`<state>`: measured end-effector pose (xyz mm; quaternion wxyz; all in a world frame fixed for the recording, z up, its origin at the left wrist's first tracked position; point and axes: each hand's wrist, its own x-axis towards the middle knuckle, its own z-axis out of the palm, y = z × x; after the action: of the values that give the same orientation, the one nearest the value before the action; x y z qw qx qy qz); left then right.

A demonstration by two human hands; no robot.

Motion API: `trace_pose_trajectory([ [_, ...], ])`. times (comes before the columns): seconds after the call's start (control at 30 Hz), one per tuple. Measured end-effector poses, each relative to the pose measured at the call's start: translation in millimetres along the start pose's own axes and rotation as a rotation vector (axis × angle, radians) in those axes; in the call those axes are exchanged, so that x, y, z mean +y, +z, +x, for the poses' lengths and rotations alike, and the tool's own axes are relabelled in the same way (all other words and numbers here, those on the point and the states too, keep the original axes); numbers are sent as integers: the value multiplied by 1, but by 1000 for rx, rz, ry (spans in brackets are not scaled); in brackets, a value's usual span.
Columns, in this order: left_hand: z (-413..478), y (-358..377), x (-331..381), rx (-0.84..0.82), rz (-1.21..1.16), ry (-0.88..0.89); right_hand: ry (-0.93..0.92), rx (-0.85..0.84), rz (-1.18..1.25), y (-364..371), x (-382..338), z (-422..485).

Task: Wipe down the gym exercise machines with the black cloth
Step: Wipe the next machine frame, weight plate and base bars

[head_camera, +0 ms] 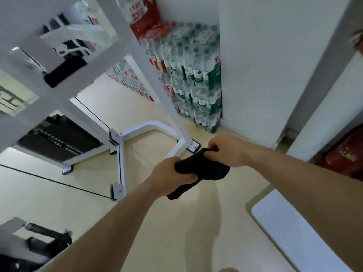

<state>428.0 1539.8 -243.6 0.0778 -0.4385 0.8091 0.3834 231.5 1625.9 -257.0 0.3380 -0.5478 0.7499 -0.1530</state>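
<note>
1. Black cloth [204,168]: bunched, held in mid-air, long axis running lower-left to upper-right.
2. My left grip [172,174] clenches its lower end; my right grip [225,150] pinches the upper end.
3. White machine frame [170,107] stands ahead-left; I judge my left grip the nearer.

both hands [170,173] gripping black cloth [204,169], white machine frame [149,75]

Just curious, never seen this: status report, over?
Left hand and right hand both grip black cloth. Cloth in mid-air, not touching white machine frame. Nothing in the way.
</note>
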Motion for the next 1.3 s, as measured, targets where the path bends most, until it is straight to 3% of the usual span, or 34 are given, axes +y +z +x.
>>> trace_pose_trajectory([
  [0.17, -18, -45, 35, 34, -184, -62, -25, 3, 102, -45, -21, -4],
  [0.5, -56, -152, 78, 327, -33, -58, -137, -131, -16, -149, -103, 7],
  [0.77, -78, -214, 95, 388, -279, -51, -256, -97, 26, -206, -168, 38],
  [1.0, -32, -226, 72, 536, -615, -147, -216, -130, 196, -217, -175, 91],
  [1.17, 26, -228, 54, 675, -473, -115, -216, -94, 222, -217, -157, 147],
  [1.3, 83, -238, 49, 761, -367, -95, -245, 45, 144, -213, -139, 202],
])
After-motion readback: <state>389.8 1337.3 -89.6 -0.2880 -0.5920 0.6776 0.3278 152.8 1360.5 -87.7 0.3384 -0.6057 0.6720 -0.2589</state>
